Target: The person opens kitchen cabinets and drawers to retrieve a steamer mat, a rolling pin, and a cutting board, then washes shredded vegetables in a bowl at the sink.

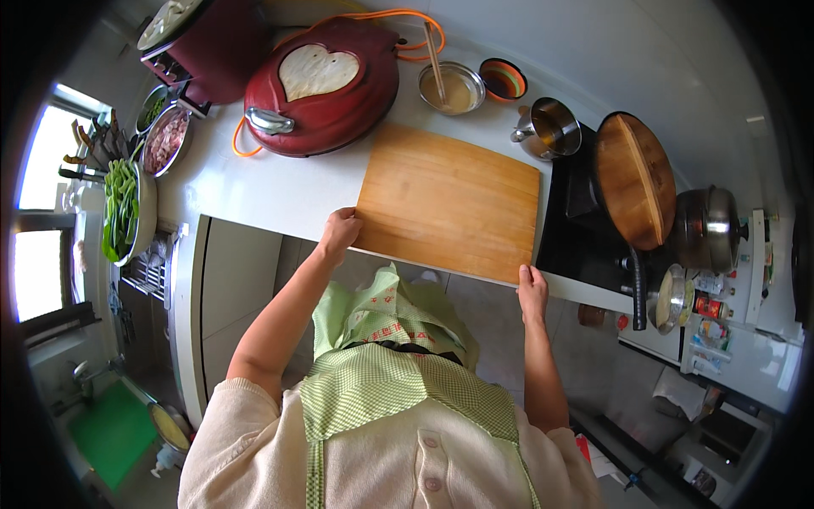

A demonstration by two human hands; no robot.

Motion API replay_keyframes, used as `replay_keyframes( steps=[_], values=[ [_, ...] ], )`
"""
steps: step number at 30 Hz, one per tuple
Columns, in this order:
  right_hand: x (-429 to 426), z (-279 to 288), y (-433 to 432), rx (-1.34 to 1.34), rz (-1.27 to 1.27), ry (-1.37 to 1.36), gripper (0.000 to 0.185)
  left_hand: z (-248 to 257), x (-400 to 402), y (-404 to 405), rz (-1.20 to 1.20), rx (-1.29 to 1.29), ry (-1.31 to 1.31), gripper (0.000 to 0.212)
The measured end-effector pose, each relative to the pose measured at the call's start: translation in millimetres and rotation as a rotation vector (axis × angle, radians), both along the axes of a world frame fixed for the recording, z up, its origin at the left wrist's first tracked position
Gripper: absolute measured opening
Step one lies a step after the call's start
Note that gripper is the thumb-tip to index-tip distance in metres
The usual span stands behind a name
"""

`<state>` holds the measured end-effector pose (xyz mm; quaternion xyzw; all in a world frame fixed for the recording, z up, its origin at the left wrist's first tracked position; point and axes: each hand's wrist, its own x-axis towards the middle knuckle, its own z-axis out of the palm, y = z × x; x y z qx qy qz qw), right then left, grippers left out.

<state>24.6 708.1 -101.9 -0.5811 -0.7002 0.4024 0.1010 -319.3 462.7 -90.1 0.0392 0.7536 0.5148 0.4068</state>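
A wooden cutting board (449,202) lies on the white countertop, its near side along the counter's front edge. My left hand (341,233) grips the board's near left corner. At the near right corner, my right hand (533,291) holds the board's edge with the thumb on top. The board's surface bears nothing. Just behind its left side sits a red electric griddle (331,89) with a heart-shaped pale panel in its lid. Beyond the board stands a metal bowl (452,89) of beige liquid with chopsticks in it. Beside that is a small striped bowl (503,79) holding dark liquid.
A metal pitcher (548,130) stands near the board's far right corner. Further right, a wok with a wooden lid (636,181) sits on the black cooktop (572,248), its handle jutting forward. At left are a bowl of chopped meat (166,141) and a bowl of green vegetables (121,210).
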Motion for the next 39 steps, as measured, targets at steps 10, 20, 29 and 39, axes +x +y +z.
replay_keyframes(
  steps=[10,20,29,39],
  values=[
    [5,28,5,0.167,0.297,-0.113,0.035,8,28,-12,0.165,-0.010,0.047,0.041],
    [-81,63,-49,0.102,0.754,0.331,0.021,53,91,-114,0.412,-0.101,0.218,0.042],
    [-168,97,-122,-0.033,1.127,0.298,0.015,28,173,-247,0.854,0.041,0.064,0.041],
    [-232,90,-305,-0.027,1.365,0.341,0.016,45,160,-395,1.003,0.039,0.087,0.041]
  ],
)
